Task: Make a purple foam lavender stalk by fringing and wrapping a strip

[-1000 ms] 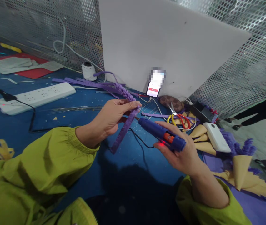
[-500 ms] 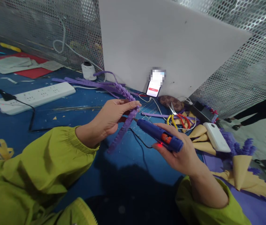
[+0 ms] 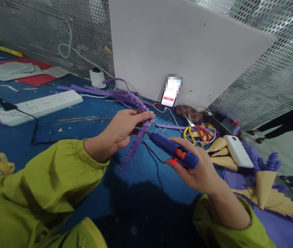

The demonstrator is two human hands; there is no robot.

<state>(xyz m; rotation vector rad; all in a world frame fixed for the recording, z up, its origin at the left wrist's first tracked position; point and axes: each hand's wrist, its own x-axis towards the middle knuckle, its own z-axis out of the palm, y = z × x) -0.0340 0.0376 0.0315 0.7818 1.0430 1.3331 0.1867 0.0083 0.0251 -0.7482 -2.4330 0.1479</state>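
Note:
Between thumb and fingers, my left hand [image 3: 122, 132] pinches a purple paper flower stem [image 3: 136, 101]. Its upper part is wrapped in curled petals, while a loose purple strip [image 3: 134, 148] hangs below the thumb. My right hand [image 3: 200, 165] is wrapped round a blue hot glue gun [image 3: 165, 144], whose red light glows near my thumb. The gun's nozzle points left, close against the purple strip; whether it touches cannot be made out. A black cord [image 3: 151, 151] trails behind the gun.
A white power strip [image 3: 40, 106] lies left, beside thin wires [image 3: 84, 119]. At the back stand a spool [image 3: 97, 78] and a lit phone [image 3: 169, 94]. Right of centre are scissors [image 3: 190, 129], a power bank [image 3: 239, 151] and paper cones [image 3: 265, 187]. A person's legs [image 3: 283, 122] show beyond.
My right hand and the glue gun have shifted slightly left, bringing the nozzle nearer the purple strip. My left hand stays almost still.

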